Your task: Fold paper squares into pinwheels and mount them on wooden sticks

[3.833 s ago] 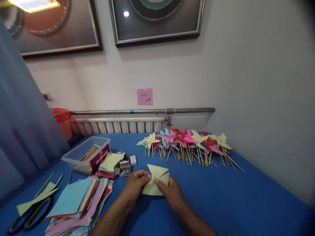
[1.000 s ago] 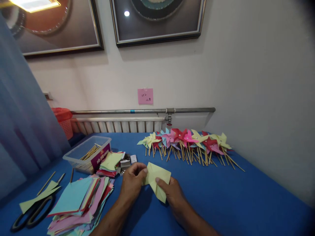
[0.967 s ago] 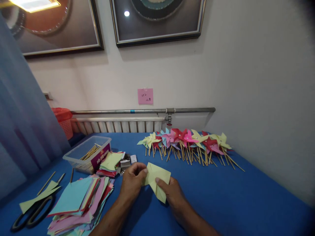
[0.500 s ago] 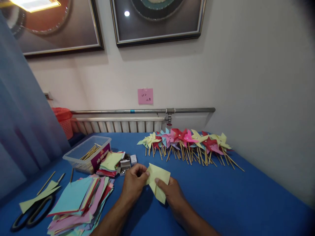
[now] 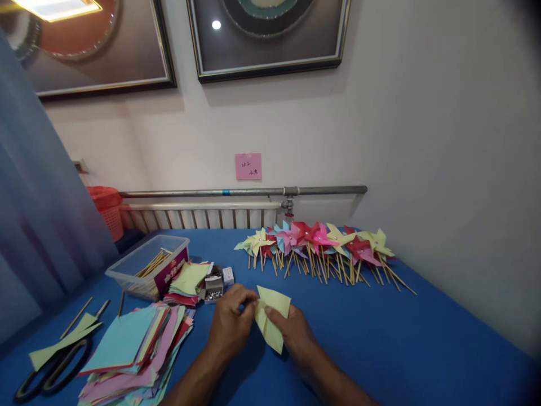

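A pale yellow paper sheet (image 5: 273, 304), cut and creased, is held up between my two hands above the blue table. My right hand (image 5: 291, 327) grips its right side, with the thumb lying across the front. My left hand (image 5: 234, 316) is closed in a pinch at the sheet's left edge; its fingertips partly hide what they grip there. To the left of that hand sit small boxes of metal pins (image 5: 213, 290) and a small stack of coloured paper (image 5: 189, 280).
Paper pinwheels on sticks (image 5: 313, 239) lie along the back. At left are a plastic tub of sticks (image 5: 122, 272), a large pile of coloured paper (image 5: 122, 338), black-handled scissors (image 5: 65, 369) and yellow scraps (image 5: 51, 349). A pipe (image 5: 203, 193) runs along the wall.
My left hand has turned slightly at the paper's left edge, and the left corner seen earlier no longer shows. My right hand keeps its grip with little movement.
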{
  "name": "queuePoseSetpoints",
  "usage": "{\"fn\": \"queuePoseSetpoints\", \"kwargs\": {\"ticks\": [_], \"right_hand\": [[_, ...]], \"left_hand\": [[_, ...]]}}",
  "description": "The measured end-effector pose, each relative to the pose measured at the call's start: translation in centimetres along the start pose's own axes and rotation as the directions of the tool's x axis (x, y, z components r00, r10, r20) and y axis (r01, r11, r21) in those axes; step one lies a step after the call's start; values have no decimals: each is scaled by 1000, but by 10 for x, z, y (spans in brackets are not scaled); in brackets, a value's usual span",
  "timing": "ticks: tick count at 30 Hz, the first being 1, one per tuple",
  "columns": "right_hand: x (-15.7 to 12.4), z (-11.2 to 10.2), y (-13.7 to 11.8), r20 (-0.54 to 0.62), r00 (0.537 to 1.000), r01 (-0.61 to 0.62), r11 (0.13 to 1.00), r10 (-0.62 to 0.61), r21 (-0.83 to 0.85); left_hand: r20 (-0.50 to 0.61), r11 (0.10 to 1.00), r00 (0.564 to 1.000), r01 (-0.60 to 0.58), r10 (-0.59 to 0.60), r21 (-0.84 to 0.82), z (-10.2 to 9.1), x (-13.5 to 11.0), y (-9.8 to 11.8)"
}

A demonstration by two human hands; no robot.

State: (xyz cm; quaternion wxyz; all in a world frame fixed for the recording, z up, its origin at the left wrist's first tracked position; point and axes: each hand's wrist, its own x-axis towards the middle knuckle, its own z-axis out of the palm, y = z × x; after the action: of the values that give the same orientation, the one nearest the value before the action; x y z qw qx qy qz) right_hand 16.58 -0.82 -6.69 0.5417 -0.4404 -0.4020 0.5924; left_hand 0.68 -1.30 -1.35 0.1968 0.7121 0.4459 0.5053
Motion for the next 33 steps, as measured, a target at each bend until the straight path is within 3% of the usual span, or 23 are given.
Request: {"fn": "queuePoseSetpoints", "kwargs": {"ticks": [4,14,33], "right_hand": [[-4,3,-9,12,1000,-12,1000,11,23],[-10,5,-16,43,998,-43,998,40,52],[-13,0,-17,140,990,-12,999,4,53]], "left_hand": [[78,994,991,-106,106,4,-1,-1,-2],[222,975,956,-210,190,73,-6,0,-5],[296,892,906,-380,304,246,-11,1,-8]]}}
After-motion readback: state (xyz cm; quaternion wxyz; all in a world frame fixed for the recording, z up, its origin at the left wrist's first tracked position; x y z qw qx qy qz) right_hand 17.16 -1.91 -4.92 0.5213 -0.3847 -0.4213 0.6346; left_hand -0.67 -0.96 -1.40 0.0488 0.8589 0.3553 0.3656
